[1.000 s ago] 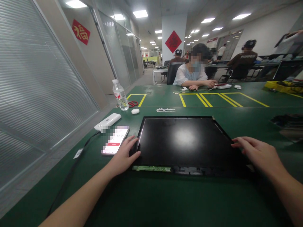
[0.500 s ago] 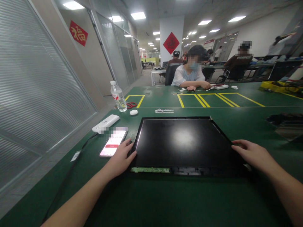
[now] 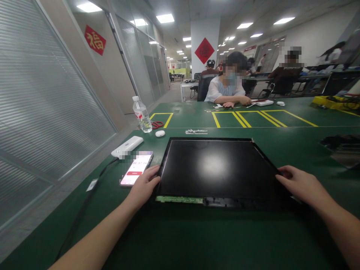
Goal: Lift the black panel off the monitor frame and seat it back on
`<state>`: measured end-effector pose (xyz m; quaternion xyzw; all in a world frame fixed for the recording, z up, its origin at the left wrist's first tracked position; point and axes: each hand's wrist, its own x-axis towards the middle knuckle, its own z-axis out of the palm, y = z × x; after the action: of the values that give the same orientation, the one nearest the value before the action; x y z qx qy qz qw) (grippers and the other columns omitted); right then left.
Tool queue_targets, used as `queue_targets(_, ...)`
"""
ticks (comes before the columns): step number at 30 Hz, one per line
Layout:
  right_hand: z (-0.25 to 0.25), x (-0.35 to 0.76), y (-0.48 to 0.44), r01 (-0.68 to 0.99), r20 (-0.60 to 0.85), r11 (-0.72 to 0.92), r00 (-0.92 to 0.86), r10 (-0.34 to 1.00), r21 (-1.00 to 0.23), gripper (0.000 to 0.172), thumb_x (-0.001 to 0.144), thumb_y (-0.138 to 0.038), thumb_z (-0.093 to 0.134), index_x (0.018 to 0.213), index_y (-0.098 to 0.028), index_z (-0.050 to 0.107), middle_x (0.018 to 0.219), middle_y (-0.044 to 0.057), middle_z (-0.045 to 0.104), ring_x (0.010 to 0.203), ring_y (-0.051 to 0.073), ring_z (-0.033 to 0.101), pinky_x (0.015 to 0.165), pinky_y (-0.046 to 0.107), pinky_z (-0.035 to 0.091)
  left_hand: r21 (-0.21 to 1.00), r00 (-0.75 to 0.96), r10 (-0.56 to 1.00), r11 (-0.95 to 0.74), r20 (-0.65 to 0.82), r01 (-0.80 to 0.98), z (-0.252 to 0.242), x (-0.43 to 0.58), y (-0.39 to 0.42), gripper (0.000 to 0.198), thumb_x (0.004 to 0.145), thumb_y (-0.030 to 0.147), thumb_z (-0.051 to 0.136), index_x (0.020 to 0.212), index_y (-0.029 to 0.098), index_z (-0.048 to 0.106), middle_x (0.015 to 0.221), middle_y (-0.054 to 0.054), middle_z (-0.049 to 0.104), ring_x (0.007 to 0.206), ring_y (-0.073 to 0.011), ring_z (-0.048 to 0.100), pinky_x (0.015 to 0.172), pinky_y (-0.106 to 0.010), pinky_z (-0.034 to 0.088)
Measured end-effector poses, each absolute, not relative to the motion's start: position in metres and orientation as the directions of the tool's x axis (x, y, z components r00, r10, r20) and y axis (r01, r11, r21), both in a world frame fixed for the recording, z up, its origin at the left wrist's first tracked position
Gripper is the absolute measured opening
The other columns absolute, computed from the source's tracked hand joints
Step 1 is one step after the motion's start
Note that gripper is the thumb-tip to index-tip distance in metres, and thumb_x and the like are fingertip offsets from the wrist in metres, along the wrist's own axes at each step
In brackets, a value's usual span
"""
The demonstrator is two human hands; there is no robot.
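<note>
A black display panel (image 3: 225, 168) with a dark frame lies screen up before me, a ceiling light mirrored in its middle. Along its near edge a strip of green circuit board (image 3: 180, 200) is exposed at the left. My left hand (image 3: 146, 183) grips the panel's left edge, thumb toward the screen and fingers along the side. On the opposite edge my right hand (image 3: 299, 183) does the same; its fingertips are partly hidden behind the frame. Just left of my left hand rests a lit phone (image 3: 137, 168).
On the green table (image 3: 197, 236) stand a water bottle (image 3: 143, 116), red-handled scissors (image 3: 157, 124), a white earbud case (image 3: 160, 133) and a white power bank (image 3: 128, 147) with a black cable. Small metal strips (image 3: 196, 131) lie beyond the panel. A masked person (image 3: 226, 86) sits opposite.
My left hand's fingers have closed in against the panel's left edge. The near edge of the panel sits slightly higher in view; the right hand stays at its edge.
</note>
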<state>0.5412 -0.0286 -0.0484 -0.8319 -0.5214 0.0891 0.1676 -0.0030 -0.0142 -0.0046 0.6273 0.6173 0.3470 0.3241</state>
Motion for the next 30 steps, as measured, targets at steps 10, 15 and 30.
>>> queue_targets(10,-0.046,0.538,-0.029,0.829,-0.002,-0.422,0.453,0.892,-0.367,0.046,0.07,-0.06,0.057,0.098,-0.027,0.072,0.09,0.008,0.079,0.085,0.032,0.075,0.074,0.044,0.056,0.874,-0.144,0.868,0.444,-0.475,-0.199,0.031,0.027,-0.031,0.057,0.098,0.011,0.066,0.152,0.025,0.061,0.087,-0.006,0.085,0.068,-0.0217,0.081,0.059,-0.029,0.065)
queue_targets(15,-0.047,0.54,-0.028,0.832,0.013,-0.418,0.453,0.891,-0.366,0.045,0.071,-0.06,0.056,0.098,-0.027,0.072,0.09,0.009,0.079,0.084,0.034,0.075,0.074,0.045,0.056,0.866,-0.108,0.878,0.427,-0.466,-0.261,0.026,0.028,-0.031,0.056,0.099,0.011,0.064,0.152,0.027,0.062,0.086,-0.005,0.085,0.063,-0.0203,0.08,0.056,-0.027,0.064)
queue_targets(30,-0.049,0.54,-0.028,0.838,0.032,-0.406,0.447,0.894,-0.364,0.046,0.07,-0.06,0.054,0.096,-0.027,0.072,0.086,0.008,0.078,0.08,0.034,0.075,0.071,0.046,0.057,0.831,-0.102,0.879,0.394,-0.465,-0.392,0.03,0.035,-0.034,0.053,0.103,0.011,0.055,0.154,0.024,0.057,0.079,-0.001,0.083,0.052,-0.018,0.077,0.049,-0.026,0.062)
